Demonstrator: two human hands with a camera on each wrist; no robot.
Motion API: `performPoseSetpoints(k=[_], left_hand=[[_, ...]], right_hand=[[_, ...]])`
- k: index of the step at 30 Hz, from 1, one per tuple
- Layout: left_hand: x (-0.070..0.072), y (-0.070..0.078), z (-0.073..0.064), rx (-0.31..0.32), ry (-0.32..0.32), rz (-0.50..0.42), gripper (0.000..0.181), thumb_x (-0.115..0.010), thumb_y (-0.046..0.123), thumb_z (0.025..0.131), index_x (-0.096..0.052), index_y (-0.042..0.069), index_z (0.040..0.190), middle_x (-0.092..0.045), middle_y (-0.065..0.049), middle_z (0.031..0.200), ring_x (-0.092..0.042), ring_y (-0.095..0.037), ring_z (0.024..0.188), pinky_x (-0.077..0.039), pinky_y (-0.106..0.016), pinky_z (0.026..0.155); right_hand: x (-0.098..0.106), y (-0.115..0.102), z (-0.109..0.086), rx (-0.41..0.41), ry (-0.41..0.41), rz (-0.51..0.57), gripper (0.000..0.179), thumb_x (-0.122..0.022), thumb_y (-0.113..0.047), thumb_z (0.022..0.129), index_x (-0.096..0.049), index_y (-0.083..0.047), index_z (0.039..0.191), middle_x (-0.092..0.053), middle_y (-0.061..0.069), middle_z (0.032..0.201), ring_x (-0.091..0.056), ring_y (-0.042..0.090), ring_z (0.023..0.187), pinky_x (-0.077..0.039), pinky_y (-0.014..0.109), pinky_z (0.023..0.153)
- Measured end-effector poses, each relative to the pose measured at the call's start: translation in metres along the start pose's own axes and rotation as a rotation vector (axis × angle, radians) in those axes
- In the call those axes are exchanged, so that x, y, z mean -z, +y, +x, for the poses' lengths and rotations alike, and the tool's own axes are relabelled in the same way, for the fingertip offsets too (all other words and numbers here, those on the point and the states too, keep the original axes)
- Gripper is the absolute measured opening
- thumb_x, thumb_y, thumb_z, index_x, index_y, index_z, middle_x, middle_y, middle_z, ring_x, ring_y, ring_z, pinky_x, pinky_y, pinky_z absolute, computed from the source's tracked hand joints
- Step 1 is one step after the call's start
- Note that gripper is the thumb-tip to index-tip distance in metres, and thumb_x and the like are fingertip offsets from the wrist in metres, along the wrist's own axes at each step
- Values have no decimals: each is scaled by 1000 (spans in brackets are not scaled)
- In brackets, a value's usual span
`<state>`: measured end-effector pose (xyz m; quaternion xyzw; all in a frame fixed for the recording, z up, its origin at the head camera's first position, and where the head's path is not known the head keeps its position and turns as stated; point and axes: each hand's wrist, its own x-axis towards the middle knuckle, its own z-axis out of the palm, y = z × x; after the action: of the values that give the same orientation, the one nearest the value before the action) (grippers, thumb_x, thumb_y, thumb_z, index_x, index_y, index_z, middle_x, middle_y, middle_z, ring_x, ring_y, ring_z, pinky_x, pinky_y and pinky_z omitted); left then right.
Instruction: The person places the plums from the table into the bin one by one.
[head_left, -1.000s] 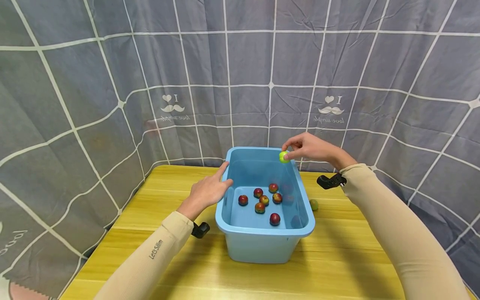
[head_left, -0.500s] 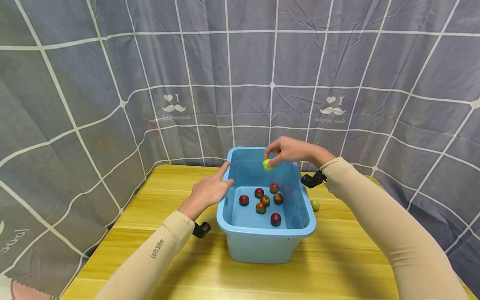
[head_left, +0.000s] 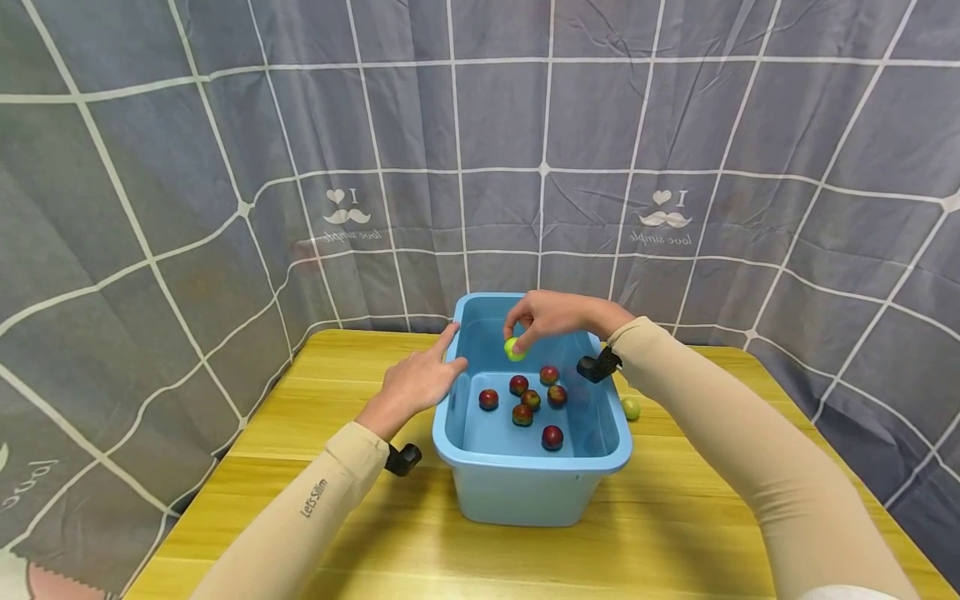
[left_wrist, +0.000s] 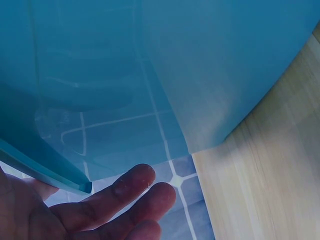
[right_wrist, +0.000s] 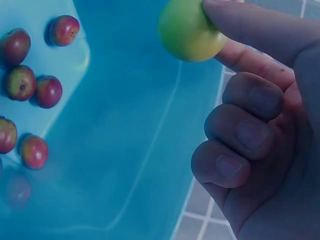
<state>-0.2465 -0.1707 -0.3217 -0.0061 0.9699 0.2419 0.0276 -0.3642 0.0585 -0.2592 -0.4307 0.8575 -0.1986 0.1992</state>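
In the head view a light blue plastic tub (head_left: 517, 504) stands on the wooden table, with several small red and yellow-green plums (head_left: 552, 437) on its floor. My right hand (head_left: 551, 315) is over the inside of the tub, pinching a small round green fruit (head_left: 513, 349) between thumb and index finger. The right wrist view shows the green fruit (right_wrist: 192, 30) at the fingertips, the other fingers curled into the palm. My left hand (head_left: 416, 383) rests on the tub's left rim, index finger extended along it; the left wrist view shows relaxed fingers (left_wrist: 120, 192) outside the tub wall.
Another green fruit (head_left: 631, 408) lies on the table (head_left: 697, 500) just right of the tub. A grey curtain (head_left: 495, 125) with white grid lines hangs behind the table and along both sides.
My right hand has carried the green fruit leftward and down, from the tub's right rim to over its inside. The left hand stays on the rim.
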Motion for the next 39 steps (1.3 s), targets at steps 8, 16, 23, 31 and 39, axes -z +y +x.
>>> performPoseSetpoints(k=[8, 16, 23, 31, 39], left_hand=[[1, 2, 0, 6, -5, 5, 71, -37, 53, 98, -10, 41, 162, -54, -7, 67, -50, -24, 56, -38, -35, 51], [0, 1, -1, 10, -6, -5, 71, -37, 53, 98, -9, 41, 162, -51, -6, 64, -45, -22, 52, -35, -33, 49], [0, 0, 0, 5, -3, -10, 71, -37, 53, 98, -10, 41, 162, -53, -7, 65, -46, -22, 52, -35, -34, 49], [-1, 1, 2, 5, 0, 1, 71, -36, 54, 97, -11, 41, 162, -57, -8, 73, -54, -25, 61, -40, -38, 55], [0, 0, 2, 10, -1, 13, 72, -37, 54, 97, -10, 41, 162, -56, -8, 72, -55, -25, 62, -41, -38, 55]], right_hand=[[-17, 2, 14, 8, -69, -63, 16, -77, -26, 90, -76, -19, 104, -47, -1, 64, -45, 15, 62, -35, 28, 61], [-28, -2, 22, -44, -125, -85, 21, -76, -30, 91, -77, -21, 110, -53, 0, 72, -49, 16, 70, -38, 28, 62], [-30, -3, 26, -59, -151, -93, 22, -75, -30, 91, -76, -21, 111, -54, -1, 73, -49, 14, 68, -38, 28, 63], [-22, -6, 18, -34, -137, -82, 18, -74, -28, 92, -75, -22, 109, -47, -2, 65, -44, 13, 60, -37, 27, 59], [-7, -7, 3, -23, -105, -49, 19, -76, -27, 91, -76, -21, 109, -47, -2, 62, -43, 14, 59, -39, 29, 63]])
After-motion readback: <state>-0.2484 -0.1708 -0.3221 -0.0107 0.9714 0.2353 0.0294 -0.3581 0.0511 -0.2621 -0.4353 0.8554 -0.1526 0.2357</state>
